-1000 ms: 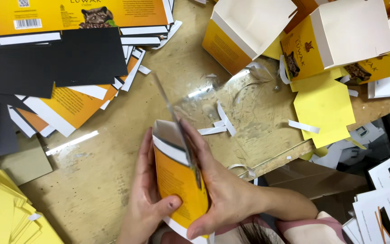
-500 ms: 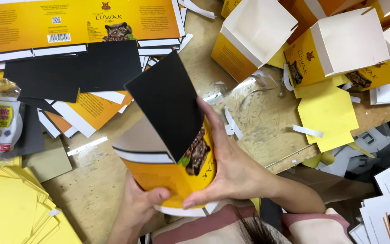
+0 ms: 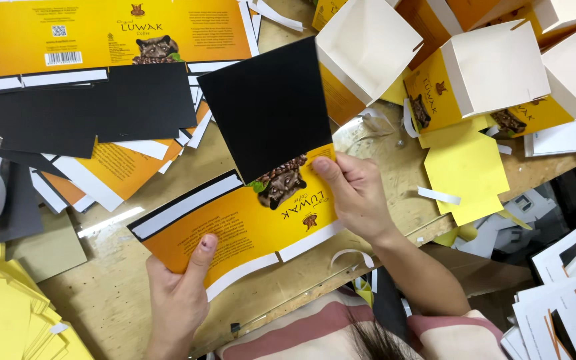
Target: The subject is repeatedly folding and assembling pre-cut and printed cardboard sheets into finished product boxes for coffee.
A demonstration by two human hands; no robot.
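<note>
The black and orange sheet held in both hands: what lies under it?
Under the sheet only the wooden table shows at its edges. A stack of printed sheets lies left. Whatever lies directly beneath is covered.

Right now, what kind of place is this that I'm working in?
Probably a packaging workbench where cartons are folded by hand. Both hands, left hand and right hand, hold a flat orange and black carton sheet; more flat sheets are stacked behind, and folded-up boxes sit at the right.
</note>
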